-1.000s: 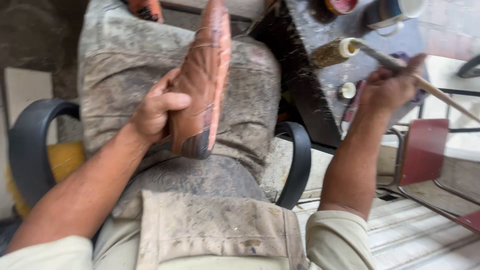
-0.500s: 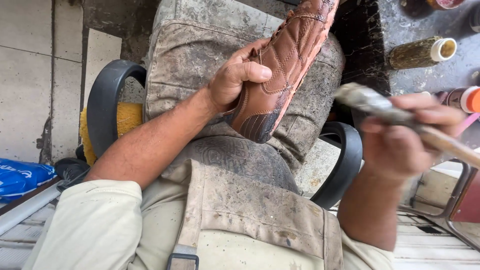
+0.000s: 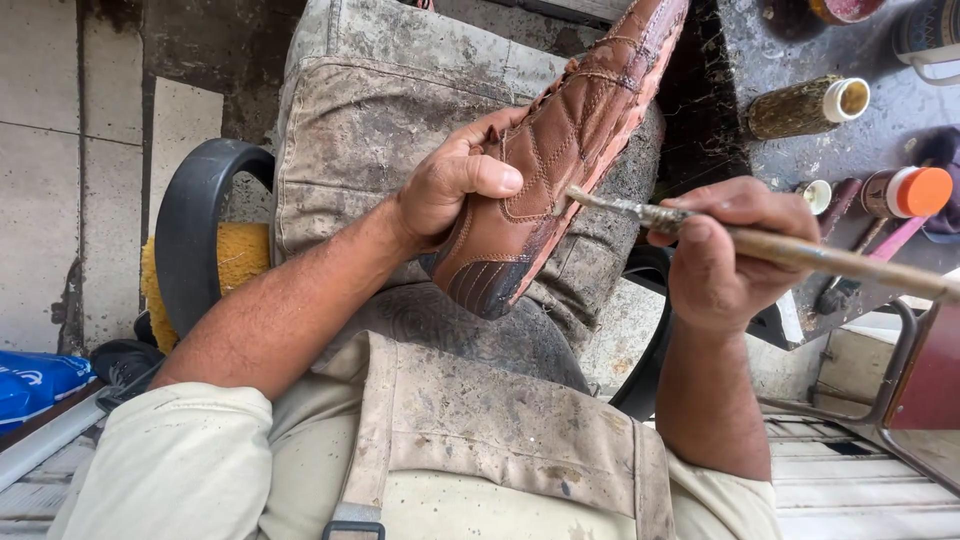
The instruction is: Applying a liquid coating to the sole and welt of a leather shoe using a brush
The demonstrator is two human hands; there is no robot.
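A brown stitched leather shoe upper rests lengthwise on my lap over a stained grey apron. My left hand grips it at the heel end, thumb across the leather. My right hand holds a long wooden-handled brush whose tip touches the side edge of the shoe, near the darker glue-wet rim.
A dirty dark workbench at the right carries a glue-caked bottle, an orange-capped container, small pots and tools. A black curved chair arm and yellow padding lie left; a blue bag is at lower left.
My right hand brought the brush from the bench area in to the shoe's edge. The view shifted left and down, and the shoe now lies more tilted in my left hand.
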